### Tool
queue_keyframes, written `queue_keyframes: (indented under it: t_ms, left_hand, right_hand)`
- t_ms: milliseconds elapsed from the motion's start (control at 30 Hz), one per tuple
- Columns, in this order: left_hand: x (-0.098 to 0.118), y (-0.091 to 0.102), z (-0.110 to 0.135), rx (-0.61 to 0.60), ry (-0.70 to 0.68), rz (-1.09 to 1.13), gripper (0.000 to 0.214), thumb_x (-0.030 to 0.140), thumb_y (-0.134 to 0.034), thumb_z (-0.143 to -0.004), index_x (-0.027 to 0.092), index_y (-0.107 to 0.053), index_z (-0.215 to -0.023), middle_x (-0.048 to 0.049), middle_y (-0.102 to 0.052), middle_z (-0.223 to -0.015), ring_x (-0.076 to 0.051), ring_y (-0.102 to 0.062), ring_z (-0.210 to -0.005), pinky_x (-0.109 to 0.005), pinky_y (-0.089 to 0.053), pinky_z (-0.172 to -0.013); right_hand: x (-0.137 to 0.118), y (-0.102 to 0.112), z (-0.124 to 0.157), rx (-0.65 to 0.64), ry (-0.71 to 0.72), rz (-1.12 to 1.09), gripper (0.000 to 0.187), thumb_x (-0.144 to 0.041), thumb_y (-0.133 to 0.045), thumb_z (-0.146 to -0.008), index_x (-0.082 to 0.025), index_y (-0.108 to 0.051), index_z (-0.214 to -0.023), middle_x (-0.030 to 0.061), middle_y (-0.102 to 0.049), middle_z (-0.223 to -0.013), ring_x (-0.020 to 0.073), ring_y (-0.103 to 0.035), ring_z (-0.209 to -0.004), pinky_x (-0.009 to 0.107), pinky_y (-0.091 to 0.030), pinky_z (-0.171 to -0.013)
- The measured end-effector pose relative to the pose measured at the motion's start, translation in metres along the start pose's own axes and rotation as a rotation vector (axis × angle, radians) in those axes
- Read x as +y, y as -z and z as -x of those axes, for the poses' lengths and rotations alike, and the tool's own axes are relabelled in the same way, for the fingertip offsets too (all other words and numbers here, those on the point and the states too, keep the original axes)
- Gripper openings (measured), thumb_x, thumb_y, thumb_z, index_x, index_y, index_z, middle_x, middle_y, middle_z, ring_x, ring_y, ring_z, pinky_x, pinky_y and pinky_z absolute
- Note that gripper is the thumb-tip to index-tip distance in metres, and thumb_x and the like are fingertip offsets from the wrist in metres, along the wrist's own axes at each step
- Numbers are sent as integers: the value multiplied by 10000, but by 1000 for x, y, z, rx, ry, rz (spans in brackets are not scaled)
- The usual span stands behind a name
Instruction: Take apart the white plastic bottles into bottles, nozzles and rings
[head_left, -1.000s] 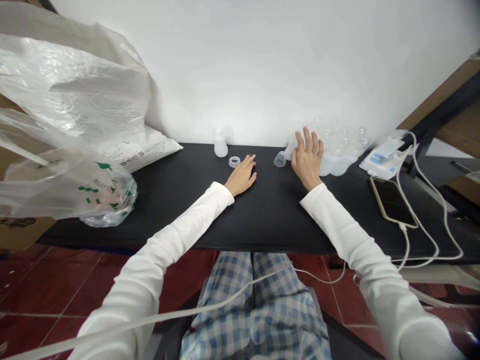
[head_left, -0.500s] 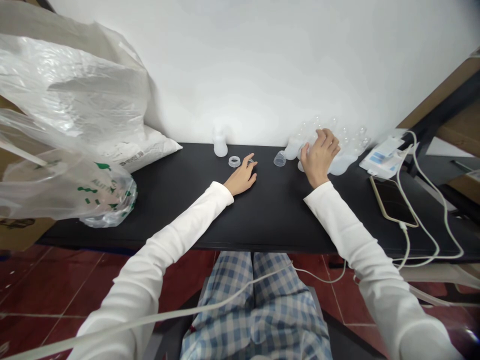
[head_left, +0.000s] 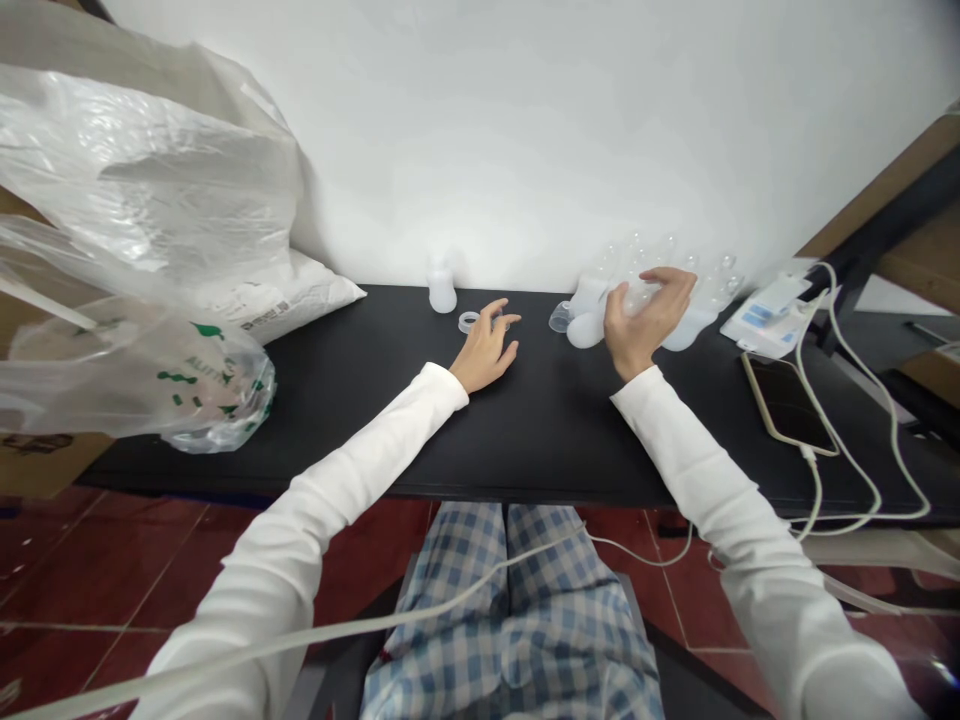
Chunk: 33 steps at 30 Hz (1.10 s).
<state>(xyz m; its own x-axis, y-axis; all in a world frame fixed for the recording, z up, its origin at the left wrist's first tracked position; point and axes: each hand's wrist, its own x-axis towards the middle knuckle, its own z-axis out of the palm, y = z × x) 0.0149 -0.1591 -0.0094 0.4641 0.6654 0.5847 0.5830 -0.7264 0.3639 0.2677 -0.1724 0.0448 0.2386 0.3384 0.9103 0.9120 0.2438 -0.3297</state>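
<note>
My left hand [head_left: 484, 350] rests over the black table with its fingers spread. Beside its fingertips lies a clear plastic ring [head_left: 467, 321], and something clear is partly hidden under the fingers. Behind them a white milky bottle [head_left: 442, 290] stands by the wall. My right hand [head_left: 646, 318] is raised at a cluster of baby bottles [head_left: 690, 318] with clear, nipple-like tops; its thumb and fingers are apart in a curve. A tilted white bottle [head_left: 585, 330] is just left of that thumb; contact is unclear. Left of it lies a clear cap [head_left: 559, 317].
At the left are a big white plastic sack [head_left: 187, 170] and a clear bag with green print [head_left: 210, 390]. On the right lie a phone [head_left: 787, 402] on a cable and a white-and-blue box [head_left: 765, 315]. A white cable [head_left: 420, 612] crosses my lap.
My right hand has turned and its fingers have spread wider. The tilted bottle beside it has shifted left, close to the cap. My left hand has moved slightly, covering part of the ring.
</note>
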Motion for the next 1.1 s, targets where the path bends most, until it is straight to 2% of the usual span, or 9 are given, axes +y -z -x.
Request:
queue_keyframes:
  t_ms: [133,200,267,367,500,600,700,900,1100]
  left_hand:
    - [12,7,1,-50,-136,64,591,504,-513,-980,210,-362,-1470,-210,-399,-1537,-334,-423,-1459,-576,-384,-1198]
    - [13,5,1,-85,-196,100,718,586,-569,-934,242,-297,-1502,-205,-393,-1550,-347,-385,-1484,-586,-394,-1179]
    - [11,1,1,-81,-219,131,718,600,-567,-932,264,-275,-1496,-199,-418,-1527,-339,-402,-1472,-585,-406,-1164]
    - [3,-1,1,32,-146,167,601,573,-507,-972,247,-311,-1438,-191,-505,-1407,-305,-500,-1385,-543,-431,-1143]
    - [-2,6,4,206,70,234,591,631,-552,-931,235,-397,-1341,-151,-574,-1326,-283,-598,-1247,-468,-485,-1070]
    - [-1,11,3,301,208,323,546,660,-562,-910,235,-485,-1244,-108,-637,-1238,-245,-650,-1123,-404,-519,-991]
    - [0,12,1,379,313,434,521,690,-560,-891,223,-552,-1124,-81,-680,-1120,-213,-671,-1008,-360,-543,-907]
    - [-6,14,-3,475,367,507,468,675,-519,-911,220,-600,-990,-65,-686,-1005,-197,-673,-944,-324,-559,-790]
    - [-8,21,-4,495,367,457,457,664,-480,-928,232,-616,-985,-64,-687,-988,-193,-675,-963,-306,-563,-764]
  right_hand:
    - [-16,-10,22,-9,-122,-97,381,-425,-330,-1022,-159,-445,-1269,179,-492,-1185,328,-530,-1211,572,-457,-998]
    - [-24,-18,37,-46,-219,-138,374,-464,-301,-1036,-187,-431,-1251,161,-514,-1183,292,-566,-1183,546,-487,-998]
    - [-31,-26,49,-92,-342,-277,363,-536,-357,-1019,-212,-440,-1163,133,-554,-1140,262,-604,-1125,500,-522,-977]
    - [-37,-35,58,-244,-544,-575,414,-648,-437,-965,-239,-449,-1033,72,-596,-1011,195,-651,-862,373,-581,-763]
    - [-42,-37,58,-520,-743,-927,550,-805,-498,-862,-258,-458,-911,-48,-548,-710,93,-476,-456,252,-442,-427]
    - [-46,-32,55,-684,-735,-1009,619,-873,-502,-804,-257,-442,-831,-90,-485,-524,74,-384,-362,219,-307,-346]
    - [-51,-25,52,-726,-672,-1015,623,-863,-550,-780,-251,-430,-769,-97,-475,-457,57,-354,-350,209,-263,-350]
    - [-60,-24,55,-759,-635,-1083,599,-823,-616,-754,-251,-454,-824,-69,-622,-560,66,-499,-443,199,-399,-443]
    - [-61,-26,62,-774,-540,-1096,553,-777,-614,-803,-260,-451,-911,-51,-671,-659,96,-602,-551,223,-479,-519]
